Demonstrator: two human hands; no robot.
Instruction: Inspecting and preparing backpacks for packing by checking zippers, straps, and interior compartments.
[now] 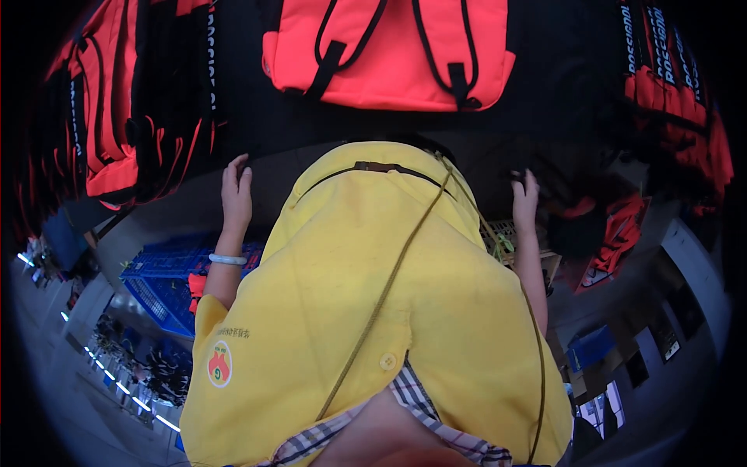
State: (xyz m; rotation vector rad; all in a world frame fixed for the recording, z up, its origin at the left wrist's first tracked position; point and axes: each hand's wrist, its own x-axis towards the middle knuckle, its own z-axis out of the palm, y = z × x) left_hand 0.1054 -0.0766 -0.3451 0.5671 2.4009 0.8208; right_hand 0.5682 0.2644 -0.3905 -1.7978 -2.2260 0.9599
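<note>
A bright red-orange backpack point(393, 58) lies on the black-covered table point(264, 124) in front of me, its black-edged shoulder straps facing up. My left hand point(236, 194) is by the table's near edge, left of my body, its thumb apart from the fingers. On the other side, my right hand point(525, 198) is at about the same height near that edge, with a gap between thumb and fingers. Neither hand touches the backpack, and I see nothing held in them. The fingertips are partly lost against the dark background.
Red and black backpacks point(113, 109) are piled at the left, and more red and black bags point(673, 101) stand at the right. A blue plastic crate point(156, 284) is below my left forearm. Red material point(618, 237) lies low on the right.
</note>
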